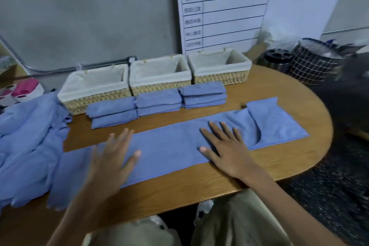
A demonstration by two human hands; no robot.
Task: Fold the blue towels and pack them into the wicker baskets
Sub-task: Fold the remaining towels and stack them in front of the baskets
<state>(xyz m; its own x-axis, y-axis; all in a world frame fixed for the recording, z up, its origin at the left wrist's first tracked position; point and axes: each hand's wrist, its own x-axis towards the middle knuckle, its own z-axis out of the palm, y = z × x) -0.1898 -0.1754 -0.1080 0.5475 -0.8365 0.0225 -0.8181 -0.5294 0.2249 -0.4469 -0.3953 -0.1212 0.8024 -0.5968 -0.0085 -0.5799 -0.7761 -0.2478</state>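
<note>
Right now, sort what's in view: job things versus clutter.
Job: flat towel; folded towels; unfolded pile; three baskets; left hand; right hand.
Clutter: chart board; wire bin; black holder; pink item.

Three wicker baskets (pixel 93 88) (pixel 159 75) (pixel 219 67) upper centre; six folded towels (pixel 111 107) (pixel 114 121) (pixel 158 98) (pixel 158 110) (pixel 201 88) (pixel 204 101) in three stacks of two; one long towel (pixel 169 146) spread at centre; two hands (pixel 111 163) (pixel 225 148)
</note>
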